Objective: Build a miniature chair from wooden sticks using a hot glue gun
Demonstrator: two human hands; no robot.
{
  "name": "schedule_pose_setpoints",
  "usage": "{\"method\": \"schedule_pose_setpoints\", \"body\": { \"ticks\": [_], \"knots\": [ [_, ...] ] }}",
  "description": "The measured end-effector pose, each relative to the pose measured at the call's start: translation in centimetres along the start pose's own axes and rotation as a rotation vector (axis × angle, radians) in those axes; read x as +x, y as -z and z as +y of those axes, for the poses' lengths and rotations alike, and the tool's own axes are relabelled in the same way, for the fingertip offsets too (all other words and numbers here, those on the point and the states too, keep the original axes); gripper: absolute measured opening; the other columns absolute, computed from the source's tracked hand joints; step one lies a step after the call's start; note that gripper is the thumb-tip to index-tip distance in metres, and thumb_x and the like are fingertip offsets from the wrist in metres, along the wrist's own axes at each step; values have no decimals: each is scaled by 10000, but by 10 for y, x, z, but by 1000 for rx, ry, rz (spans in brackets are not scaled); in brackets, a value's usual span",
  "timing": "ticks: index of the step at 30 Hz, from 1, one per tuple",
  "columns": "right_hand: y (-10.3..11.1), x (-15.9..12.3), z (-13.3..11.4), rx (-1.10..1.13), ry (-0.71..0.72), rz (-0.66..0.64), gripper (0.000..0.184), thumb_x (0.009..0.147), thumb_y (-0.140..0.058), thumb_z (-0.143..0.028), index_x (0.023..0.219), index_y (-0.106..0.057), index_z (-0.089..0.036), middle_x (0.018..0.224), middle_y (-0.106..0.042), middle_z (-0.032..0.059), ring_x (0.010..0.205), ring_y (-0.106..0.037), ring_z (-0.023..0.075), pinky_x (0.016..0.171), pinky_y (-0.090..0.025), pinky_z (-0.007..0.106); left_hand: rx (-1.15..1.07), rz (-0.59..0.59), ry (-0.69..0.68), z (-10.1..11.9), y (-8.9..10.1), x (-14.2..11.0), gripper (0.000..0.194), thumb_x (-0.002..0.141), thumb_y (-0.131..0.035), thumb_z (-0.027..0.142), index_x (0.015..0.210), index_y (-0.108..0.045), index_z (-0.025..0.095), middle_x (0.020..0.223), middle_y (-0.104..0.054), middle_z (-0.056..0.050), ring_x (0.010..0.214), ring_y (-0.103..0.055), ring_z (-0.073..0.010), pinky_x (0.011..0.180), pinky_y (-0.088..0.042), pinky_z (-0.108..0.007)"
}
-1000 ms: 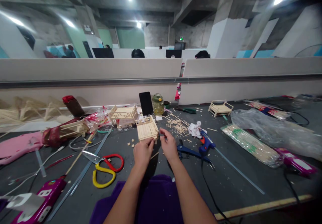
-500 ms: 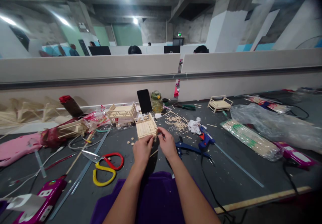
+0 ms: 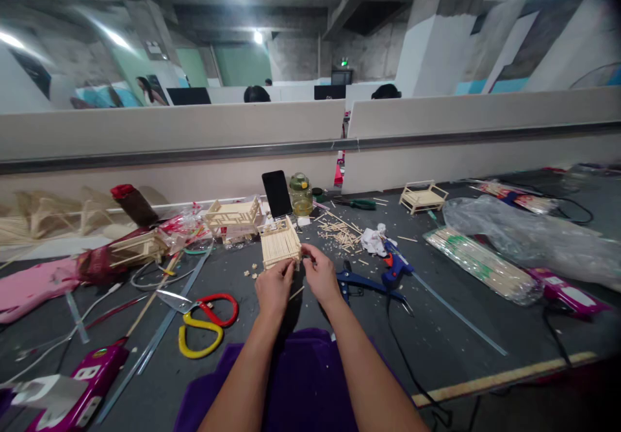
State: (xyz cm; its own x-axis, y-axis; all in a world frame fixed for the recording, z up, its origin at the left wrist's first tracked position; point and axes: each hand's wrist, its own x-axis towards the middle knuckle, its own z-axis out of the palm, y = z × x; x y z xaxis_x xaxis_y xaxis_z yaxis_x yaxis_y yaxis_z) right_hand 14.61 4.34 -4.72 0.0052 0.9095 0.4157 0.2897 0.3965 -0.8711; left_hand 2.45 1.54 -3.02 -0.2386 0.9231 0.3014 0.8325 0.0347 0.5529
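Observation:
A miniature bed made of thin wooden sticks (image 3: 280, 246) sits on the dark table in front of me, its slatted top facing up. My left hand (image 3: 274, 288) is closed, thumb and fingers pinched on the bed's front edge. At the bed's front right corner, the thumb and forefinger of my right hand (image 3: 320, 277) are pressed together. Anything small between them is hidden. A loose stick (image 3: 296, 293) lies between my hands. Tiny wooden bits (image 3: 250, 271) are scattered left of the bed.
Scissors (image 3: 206, 322) lie left, near a purple power strip (image 3: 85, 387). Right are a blue cutter (image 3: 361, 282), a blue glue gun (image 3: 398, 267) and bagged sticks (image 3: 480, 264). Behind stand a phone (image 3: 277, 194), a green jar (image 3: 301, 196) and finished stick models (image 3: 233, 214). A purple tray (image 3: 308, 380) is below my forearms.
The view has shifted very slightly. Both hands keep their places at the miniature bed, with only tiny finger movement. In the background, a person at the far left has changed position.

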Motion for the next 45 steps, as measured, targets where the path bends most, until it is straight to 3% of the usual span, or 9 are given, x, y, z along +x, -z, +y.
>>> {"method": "schedule_pose_setpoints", "body": {
  "ticks": [12,15,17,21,25,29,35,41,45],
  "knots": [
    [4,-2,-10,-70,-21,34,279,838,-492,-158,1073,-641,-183,1009,-675,76,869,-627,200,844,-511,346,48,47,52,-2,-4,2,263,900,-555,380,1040,-754,282,946,-775,-64,807,-703,-190,654,-399,-234],
    [15,5,-23,-212,59,32,262,844,-521,-183,1076,-643,-188,1060,-617,94,982,-566,224,915,-463,363,60,46,44,-3,-4,2,263,902,-554,383,1042,-754,285,936,-775,-68,799,-704,-198,645,-389,-243],
    [23,17,-34,-369,203,-53,401,812,-580,-187,1213,-592,-182,1207,-554,116,1136,-481,245,998,-398,369,60,48,47,-4,-5,2,263,903,-553,385,1043,-754,288,932,-776,-69,795,-703,-200,639,-381,-245],
    [32,49,-57,-609,456,-446,695,775,-622,-179,1432,-395,-193,1345,-501,108,1214,-385,270,1056,-301,417,39,54,62,-5,-6,0,264,901,-553,393,1037,-755,291,928,-776,-66,798,-700,-195,648,-374,-243],
    [27,77,-72,-751,530,-733,815,759,-652,-179,1489,-288,-174,1317,-554,135,1213,-391,304,1067,-233,486,32,46,65,-4,-5,0,257,905,-543,378,1029,-753,299,930,-777,-54,794,-695,-187,644,-357,-243],
    [17,87,-74,-833,543,-919,881,760,-671,-214,1514,-217,-165,1301,-565,170,1262,-386,336,1081,-167,564,26,35,72,-2,-4,-1,242,904,-539,344,1003,-756,303,913,-778,-41,783,-694,-181,626,-333,-247],
    [10,88,-60,-884,562,-970,825,762,-632,-179,1489,-252,-89,1252,-562,227,1260,-403,348,1078,-138,631,37,35,51,-3,-5,-3,259,916,-514,358,1009,-750,305,910,-777,-46,781,-693,-186,624,-324,-260],
    [7,84,-56,-883,554,-953,815,766,-608,-177,1488,-237,-110,1195,-596,186,1247,-400,314,1086,-94,642,66,6,69,-1,-4,-3,266,922,-495,342,1002,-746,302,922,-773,-57,780,-685,-191,639,-332,-267],
    [5,82,-56,-900,524,-946,810,765,-607,-171,1485,-244,-86,1241,-562,214,1233,-405,316,1084,-89,640,69,-4,82,0,-3,-3,273,925,-486,352,1002,-743,303,923,-771,-60,787,-685,-194,641,-339,-268]
  ]
}}
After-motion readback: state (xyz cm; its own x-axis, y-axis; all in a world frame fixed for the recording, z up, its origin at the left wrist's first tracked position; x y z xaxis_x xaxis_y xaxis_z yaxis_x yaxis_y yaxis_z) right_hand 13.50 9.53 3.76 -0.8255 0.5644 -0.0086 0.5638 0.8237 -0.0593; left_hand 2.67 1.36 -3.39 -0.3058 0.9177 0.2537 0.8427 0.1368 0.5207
